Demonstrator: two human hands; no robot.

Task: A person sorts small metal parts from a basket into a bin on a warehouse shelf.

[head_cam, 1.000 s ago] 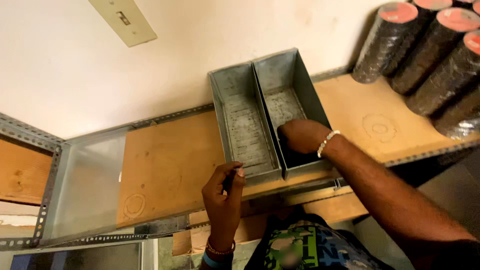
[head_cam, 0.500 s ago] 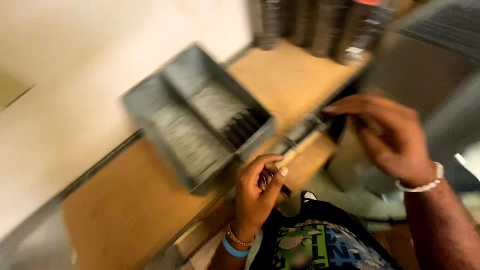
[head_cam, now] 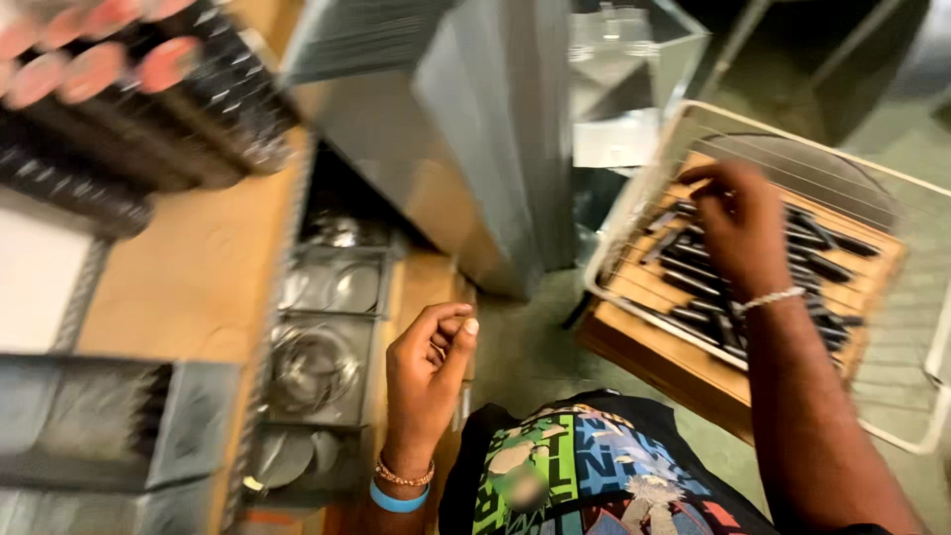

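We are seeing black rods (head_cam: 783, 260) lying on pale brown wood, grey metal bins (head_cam: 109, 421), black rolls with pinkish-red ends (head_cam: 119, 79), a blue wristband (head_cam: 394, 497), and a green-and-blue printed black shirt (head_cam: 584, 476).

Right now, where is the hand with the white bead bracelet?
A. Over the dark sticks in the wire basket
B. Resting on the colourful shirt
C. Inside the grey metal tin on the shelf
A: the right hand reaches among the dark sticks lying in the wire basket.
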